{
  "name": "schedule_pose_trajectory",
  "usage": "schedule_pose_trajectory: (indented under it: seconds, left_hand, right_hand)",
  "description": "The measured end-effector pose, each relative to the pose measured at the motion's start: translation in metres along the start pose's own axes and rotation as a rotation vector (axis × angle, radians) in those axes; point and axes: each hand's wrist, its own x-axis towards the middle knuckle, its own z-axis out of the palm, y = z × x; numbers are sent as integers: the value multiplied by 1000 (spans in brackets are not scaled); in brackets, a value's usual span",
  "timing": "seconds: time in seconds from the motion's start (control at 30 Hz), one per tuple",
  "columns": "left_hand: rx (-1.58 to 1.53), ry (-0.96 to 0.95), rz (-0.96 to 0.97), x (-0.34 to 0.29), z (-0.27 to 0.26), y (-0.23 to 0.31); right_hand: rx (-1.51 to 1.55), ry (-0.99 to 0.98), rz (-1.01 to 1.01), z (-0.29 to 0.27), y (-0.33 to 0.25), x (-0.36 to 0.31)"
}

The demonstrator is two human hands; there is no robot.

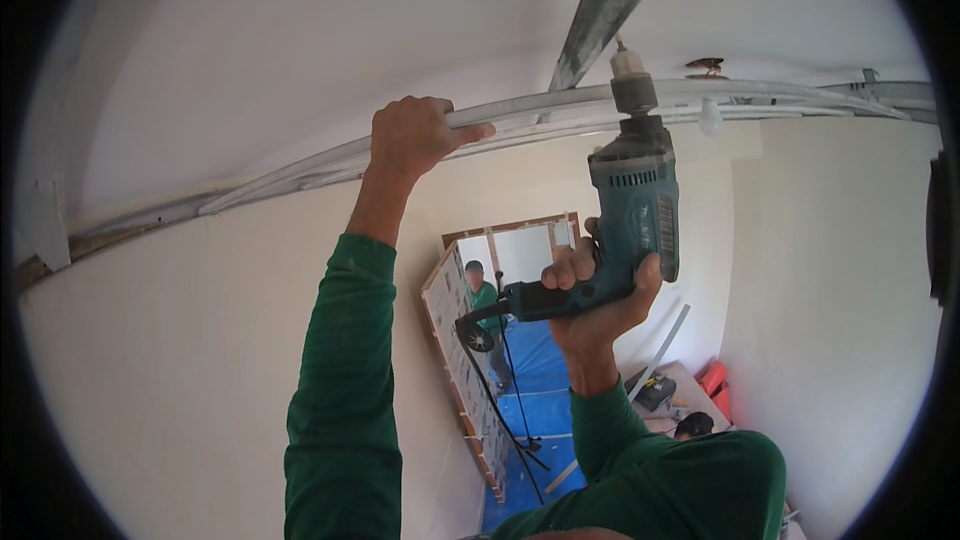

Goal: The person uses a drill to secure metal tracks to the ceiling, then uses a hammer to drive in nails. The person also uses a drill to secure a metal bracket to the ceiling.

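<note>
My raised left hand (415,135) is closed around a thin metal channel (545,100) that runs crosswise just below the ceiling. In my right hand (608,290) I hold a teal corded power drill (640,205) by its handle, pointing upward. Its chuck (631,80) overlaps the channel in the picture, and the thin bit reaches up beside a wider metal ceiling beam (608,10). I cannot tell whether the bit touches metal. The drill's black cord (488,313) hangs from the handle, with a small dark wheel-like piece (478,338) near it.
A white bulb (710,118) hangs near the channel on the right. Below, an open door (463,360) stands by a doorway where another person (484,298) in green is. Blue sheeting (540,350) covers the floor. A bench (690,388) with tools stands at the lower right.
</note>
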Motion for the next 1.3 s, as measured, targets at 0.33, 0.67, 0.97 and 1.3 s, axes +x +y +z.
schedule_pose_trajectory:
  seconds: [0.33,0.67,0.97,1.3]
  left_hand:
    - [-18,-3,-4,0,1,-2]
    - [0,74,35,3,8,-7]
    - [-9,212,104,3,16,-13]
    - [8,130,89,-5,5,-10]
  right_hand:
    - [-45,24,-31,3,1,0]
    - [-18,47,-44,6,1,-1]
    - [-74,46,-92,9,5,-2]
    - [-102,57,-121,14,7,-7]
